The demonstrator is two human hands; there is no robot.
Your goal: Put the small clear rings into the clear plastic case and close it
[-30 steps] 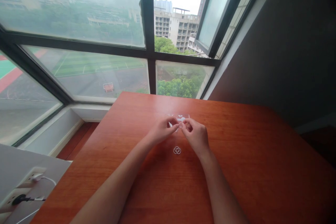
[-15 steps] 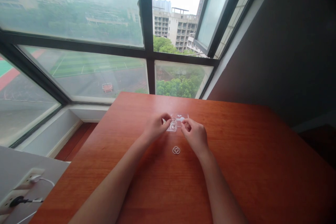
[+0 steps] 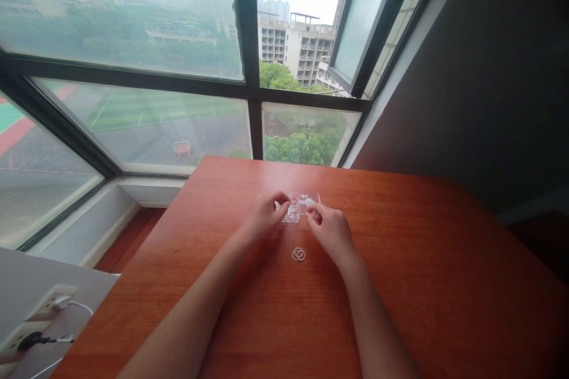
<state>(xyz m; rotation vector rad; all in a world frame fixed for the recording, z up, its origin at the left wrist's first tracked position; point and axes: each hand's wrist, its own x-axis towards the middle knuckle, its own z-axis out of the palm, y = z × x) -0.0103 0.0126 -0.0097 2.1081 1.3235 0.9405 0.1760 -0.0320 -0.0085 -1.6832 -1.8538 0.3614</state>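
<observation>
A small clear plastic box [image 3: 290, 218] lies on the table with its transparent lid [image 3: 303, 196] folded open to the right. Several ring-shaped bands [image 3: 293, 211] sit in its compartments. My left hand [image 3: 265, 212] is curled at the box's left side, thumb and fingers closed on that edge. By the lid's near edge, my right hand [image 3: 329, 224] has thumb and fingertips pinched together; whatever is between them is too small to make out. Closer to me, a few pale rings [image 3: 299, 254] lie overlapping on the wood between my forearms.
The reddish-brown wooden table [image 3: 400, 284] reaches to the windows, with a dark window frame [image 3: 253, 92] beyond it. At lower left, plugs and cables are in a wall socket [image 3: 44, 308]. A dark wall [image 3: 466, 83] slants along the right.
My right hand has shifted very slightly toward me, its fingers still pinched. My left hand, the box and the loose rings stay in place.
</observation>
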